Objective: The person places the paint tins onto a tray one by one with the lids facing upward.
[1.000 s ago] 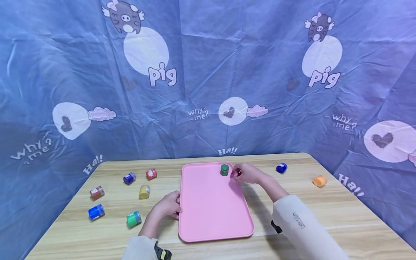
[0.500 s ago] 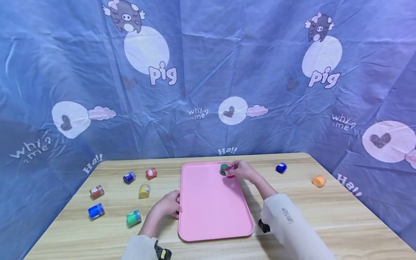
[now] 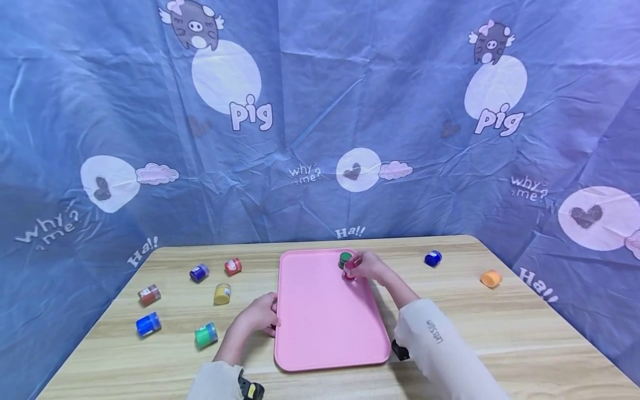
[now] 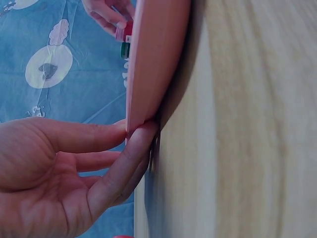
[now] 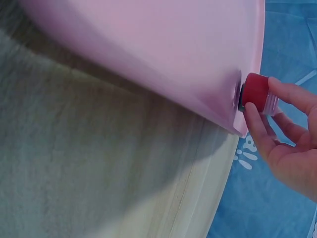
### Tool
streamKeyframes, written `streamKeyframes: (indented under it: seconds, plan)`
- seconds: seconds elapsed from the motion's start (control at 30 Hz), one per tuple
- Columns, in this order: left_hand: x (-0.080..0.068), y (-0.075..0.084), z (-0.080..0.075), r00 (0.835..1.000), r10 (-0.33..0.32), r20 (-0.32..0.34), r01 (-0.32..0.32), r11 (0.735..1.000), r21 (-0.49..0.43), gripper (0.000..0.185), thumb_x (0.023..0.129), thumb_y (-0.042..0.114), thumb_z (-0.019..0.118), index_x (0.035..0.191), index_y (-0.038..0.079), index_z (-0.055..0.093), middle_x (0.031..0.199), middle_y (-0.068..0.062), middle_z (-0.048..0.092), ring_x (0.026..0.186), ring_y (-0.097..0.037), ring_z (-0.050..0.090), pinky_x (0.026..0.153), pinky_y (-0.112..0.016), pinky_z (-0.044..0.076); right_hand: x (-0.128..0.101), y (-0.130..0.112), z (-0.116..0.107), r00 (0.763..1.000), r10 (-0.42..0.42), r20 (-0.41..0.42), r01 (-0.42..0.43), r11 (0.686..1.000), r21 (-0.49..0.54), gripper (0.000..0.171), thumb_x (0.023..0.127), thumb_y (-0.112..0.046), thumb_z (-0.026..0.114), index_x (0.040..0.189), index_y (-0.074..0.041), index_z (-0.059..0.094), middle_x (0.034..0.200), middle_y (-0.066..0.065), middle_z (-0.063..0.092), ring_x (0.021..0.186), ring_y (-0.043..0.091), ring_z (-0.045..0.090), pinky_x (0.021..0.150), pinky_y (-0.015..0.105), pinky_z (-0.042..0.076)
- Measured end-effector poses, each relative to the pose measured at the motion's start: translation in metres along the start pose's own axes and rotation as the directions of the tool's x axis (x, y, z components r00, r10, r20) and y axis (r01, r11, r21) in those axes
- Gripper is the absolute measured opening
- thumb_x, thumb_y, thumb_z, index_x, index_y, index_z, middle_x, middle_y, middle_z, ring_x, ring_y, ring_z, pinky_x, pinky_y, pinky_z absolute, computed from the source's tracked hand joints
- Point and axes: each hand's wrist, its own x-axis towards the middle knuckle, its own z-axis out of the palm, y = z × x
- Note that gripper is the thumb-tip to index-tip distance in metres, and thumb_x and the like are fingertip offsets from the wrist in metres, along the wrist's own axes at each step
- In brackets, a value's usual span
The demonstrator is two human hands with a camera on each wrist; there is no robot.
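Right hand (image 3: pixel 369 266) pinches a red jar (image 5: pixel 255 91) beside a green jar (image 3: pixel 345 258) on a pink tray (image 3: pixel 325 316) the left hand (image 3: pixel 259 313) grips, seemingly for steadiness.

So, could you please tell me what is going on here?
A person's right hand holds a red jar near the far right corner of a pink tray, beside a green jar. Their left hand pinches the tray's left edge. Six other jars are spread on the wooden table left of the tray, with a blue jar and an orange jar to its right.
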Motion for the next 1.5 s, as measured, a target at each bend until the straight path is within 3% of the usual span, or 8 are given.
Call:
streamKeyframes:
  seconds: [0.17,0.57,1.0,1.27,1.43,1.5]
  plan:
    - [0.0,0.001,0.0,1.0,-0.001,0.007,0.001,1.0,0.006,0.036,0.068,-0.025,0.051,0.102,-0.011,0.047,0.08,-0.014,0.043,0.059,-0.023,0.056,0.052,-0.033,0.054,-0.002,-0.002,0.002,1.0,0.021,0.001,-0.021,0.999,-0.04,0.026,0.07,0.005,0.07,0.094,0.006,0.061,0.082,0.009,0.06,0.069,0.015,0.054,0.063,0.026,0.049]
    - [-0.001,0.003,0.003,1.0,-0.017,0.011,0.017,1.0,0.01,0.041,0.068,-0.025,0.05,0.108,-0.013,0.046,0.081,-0.014,0.044,0.06,-0.023,0.056,0.052,-0.033,0.054,-0.001,0.006,0.007,0.998,0.062,-0.014,-0.063,0.998,-0.03,0.025,0.069,0.005,0.07,0.092,0.003,0.06,0.081,0.008,0.058,0.064,0.015,0.054,0.059,0.03,0.051]
    - [0.0,0.003,0.005,1.0,-0.018,0.008,0.018,1.0,-0.001,0.038,0.069,-0.025,0.051,0.104,-0.012,0.046,0.081,-0.014,0.043,0.061,-0.024,0.056,0.053,-0.034,0.054,-0.003,0.006,0.001,0.999,0.033,-0.002,-0.033,0.998,-0.053,0.027,0.07,0.003,0.07,0.095,0.004,0.06,0.081,0.009,0.06,0.065,0.017,0.056,0.062,0.031,0.052]
    - [-0.001,0.005,0.004,1.0,-0.014,0.002,0.014,1.0,0.006,0.038,0.069,-0.025,0.051,0.105,-0.012,0.046,0.08,-0.013,0.044,0.06,-0.023,0.056,0.052,-0.033,0.054,-0.002,0.006,-0.032,0.996,-0.077,0.054,0.084,0.985,-0.15,0.034,0.069,0.002,0.066,0.101,0.011,0.058,0.091,0.018,0.061,0.083,0.027,0.059,0.07,0.033,0.051]
    - [0.001,0.003,0.003,1.0,-0.009,0.007,0.009,1.0,0.009,0.042,0.07,-0.025,0.051,0.109,-0.013,0.045,0.082,-0.014,0.045,0.06,-0.023,0.055,0.052,-0.033,0.054,-0.003,0.009,-0.069,0.977,-0.198,0.08,0.213,0.933,-0.289,0.03,0.074,-0.004,0.067,0.098,0.011,0.059,0.095,0.024,0.061,0.089,0.034,0.058,0.077,0.039,0.049]
    - [0.001,0.003,0.003,1.0,-0.011,0.006,0.011,1.0,0.005,0.042,0.069,-0.025,0.051,0.109,-0.013,0.046,0.082,-0.014,0.045,0.06,-0.024,0.056,0.052,-0.034,0.054,-0.007,0.01,-0.085,0.974,-0.214,0.076,0.227,0.911,-0.344,0.027,0.075,-0.005,0.067,0.097,0.01,0.06,0.093,0.023,0.062,0.09,0.035,0.058,0.078,0.041,0.048]
